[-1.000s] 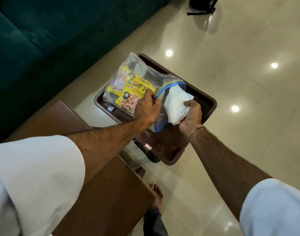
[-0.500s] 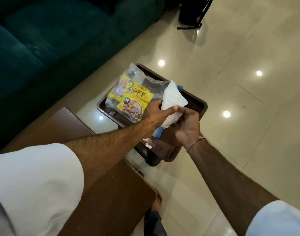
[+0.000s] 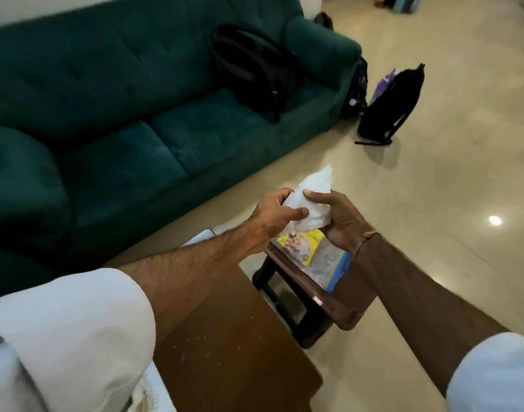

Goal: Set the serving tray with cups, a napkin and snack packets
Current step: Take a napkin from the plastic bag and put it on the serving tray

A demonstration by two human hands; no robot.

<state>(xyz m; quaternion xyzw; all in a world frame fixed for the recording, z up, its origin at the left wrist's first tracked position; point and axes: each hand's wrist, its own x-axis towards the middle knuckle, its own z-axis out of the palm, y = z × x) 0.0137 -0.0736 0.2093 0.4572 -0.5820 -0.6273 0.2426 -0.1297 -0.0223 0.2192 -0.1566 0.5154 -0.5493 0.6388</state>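
Head view showed both hands, the left hand (image 3: pixel 274 214) and the right hand (image 3: pixel 336 217), gripping a white napkin (image 3: pixel 306 203) above the brown serving tray (image 3: pixel 341 304). A second earlier it was only half out of the clear zip bag (image 3: pixel 326 264); now it was fully free, and the bag with its yellow snack packet (image 3: pixel 299 245) lay flat in the tray. I judged the napkin ready to be folded or laid down. No cups were visible. Beyond the tray stretched the glossy tiled floor (image 3: pixel 433 188), a green sofa (image 3: pixel 136 114) and backpacks (image 3: pixel 388 105).
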